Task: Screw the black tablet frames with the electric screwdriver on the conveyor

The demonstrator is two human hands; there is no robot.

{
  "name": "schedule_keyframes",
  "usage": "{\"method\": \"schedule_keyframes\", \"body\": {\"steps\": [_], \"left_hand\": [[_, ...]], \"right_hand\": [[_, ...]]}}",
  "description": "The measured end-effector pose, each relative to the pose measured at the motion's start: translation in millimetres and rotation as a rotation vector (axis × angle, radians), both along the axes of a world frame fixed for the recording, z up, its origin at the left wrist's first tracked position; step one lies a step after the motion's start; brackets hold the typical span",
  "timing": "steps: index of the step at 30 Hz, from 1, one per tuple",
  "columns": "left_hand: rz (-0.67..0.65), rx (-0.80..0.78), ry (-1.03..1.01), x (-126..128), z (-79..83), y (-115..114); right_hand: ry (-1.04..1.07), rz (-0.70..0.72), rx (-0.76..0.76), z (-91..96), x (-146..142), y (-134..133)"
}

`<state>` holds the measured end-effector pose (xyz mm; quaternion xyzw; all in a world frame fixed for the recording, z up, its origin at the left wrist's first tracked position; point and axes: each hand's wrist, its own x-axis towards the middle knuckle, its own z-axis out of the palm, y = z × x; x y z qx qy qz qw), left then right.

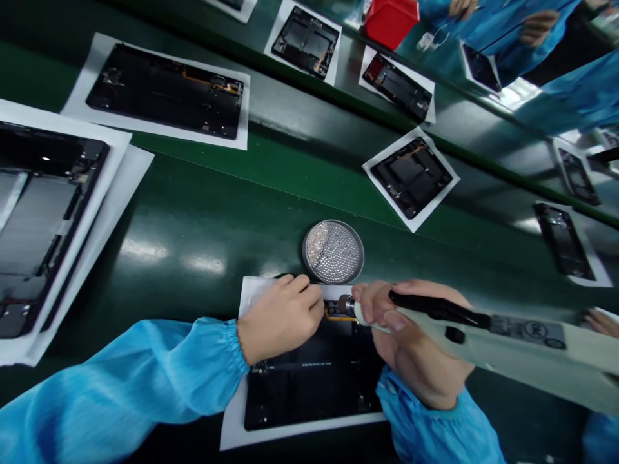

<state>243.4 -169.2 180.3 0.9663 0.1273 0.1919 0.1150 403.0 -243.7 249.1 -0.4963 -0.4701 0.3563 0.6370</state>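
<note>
My right hand (411,322) is wrapped round a pale electric screwdriver (522,345) with a black lever along its body. Its metal nose points left, over the upper part of an opened black tablet (309,380) that lies on a white sheet (236,425). Close to the screwdriver's nose, my left hand (285,316) rests at the tablet's top edge with its fingers curled together. Whatever those fingertips pinch, if anything, is hidden. Just beyond both hands sits a round metal dish (336,251) with a dimpled base, and small screws are gathered in its left part.
Stacked sheets with another opened tablet (43,212) lie at the left. A further opened tablet (167,90) is at the upper left, and a smaller one (411,174) lies beyond the dish. Across the bench stand a red bin (391,22) and co-workers in blue sleeves (522,32).
</note>
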Motion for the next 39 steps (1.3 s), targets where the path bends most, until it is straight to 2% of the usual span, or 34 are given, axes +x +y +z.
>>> {"method": "schedule_keyframes", "body": {"steps": [12, 16, 21, 27, 32, 39], "left_hand": [[-0.079, 0.064, -0.040, -2, -0.1, -4], [-0.060, 0.068, 0.013, -5, 5.9, -8], [-0.019, -0.002, 0.074, -10, 9.0, -16], [-0.009, -0.004, 0.065, -12, 6.5, -18], [-0.007, 0.009, 0.061, -16, 10.5, -18], [0.003, 0.041, 0.019, -18, 9.6, -21]], "right_hand": [[0.038, 0.035, -0.049, -1.6, -5, 2], [0.036, 0.030, -0.074, -1.6, -6, 2], [0.038, 0.027, -0.088, -2.5, -5, 1], [0.034, 0.012, -0.108, -2.3, -6, 3], [0.011, 0.000, -0.104, -0.7, -11, 6], [-0.008, 0.061, -0.081, -5.2, -10, 2]]}}
